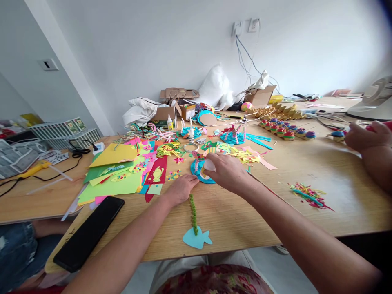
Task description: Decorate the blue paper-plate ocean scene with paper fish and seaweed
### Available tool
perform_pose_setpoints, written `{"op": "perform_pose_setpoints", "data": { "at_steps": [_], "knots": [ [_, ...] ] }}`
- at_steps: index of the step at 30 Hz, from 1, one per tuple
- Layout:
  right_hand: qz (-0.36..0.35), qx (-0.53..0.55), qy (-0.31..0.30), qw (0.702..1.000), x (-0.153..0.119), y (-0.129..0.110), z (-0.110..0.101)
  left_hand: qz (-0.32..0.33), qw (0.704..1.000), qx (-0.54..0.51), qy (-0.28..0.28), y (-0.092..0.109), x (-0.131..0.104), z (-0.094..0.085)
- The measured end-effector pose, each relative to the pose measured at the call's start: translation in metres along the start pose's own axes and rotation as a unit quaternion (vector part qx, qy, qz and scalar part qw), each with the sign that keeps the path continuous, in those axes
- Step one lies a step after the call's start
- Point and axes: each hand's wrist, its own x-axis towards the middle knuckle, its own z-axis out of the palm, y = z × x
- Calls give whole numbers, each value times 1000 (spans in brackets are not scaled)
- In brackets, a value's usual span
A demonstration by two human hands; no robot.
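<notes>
Blue base [208,181] lies on the counter [245,228], before the person. Right hand [228,171] is wrapped around a white bottle [210,165], apparently tipped over it. Left hand [183,188], fingers together, is at its near-left edge; pinch cannot be determined. Advised: brace the base, squeeze lightly. Standing bottle [191,135] beyond: label illegible.

Right hand [228,171]: grips a white bottle [210,165] over the blue disc [194,166]
Left hand [183,190]: rests at the blue disc's near-left edge
Blue fish [197,239]: lies flat, touching a green stem [193,210]
Phone [88,233]: lies beside the left forearm
</notes>
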Motion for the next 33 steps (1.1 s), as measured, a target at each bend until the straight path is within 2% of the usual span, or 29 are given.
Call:
{"op": "perform_pose_setpoints", "data": {
  "at_steps": [19, 25, 33],
  "knots": [
    [4, 20, 24, 1000, -3, 3, 2, 12, 1000, -12, 0, -1, -1, -1],
    [2, 28, 6, 1000, -4, 1, 2, 11, 1000, -12, 7, -1, -2, -1],
    [-1, 32, 12, 999, -5, 0, 2, 14, 1000, -5, 2, -2, -1, 0]
  ]
}}
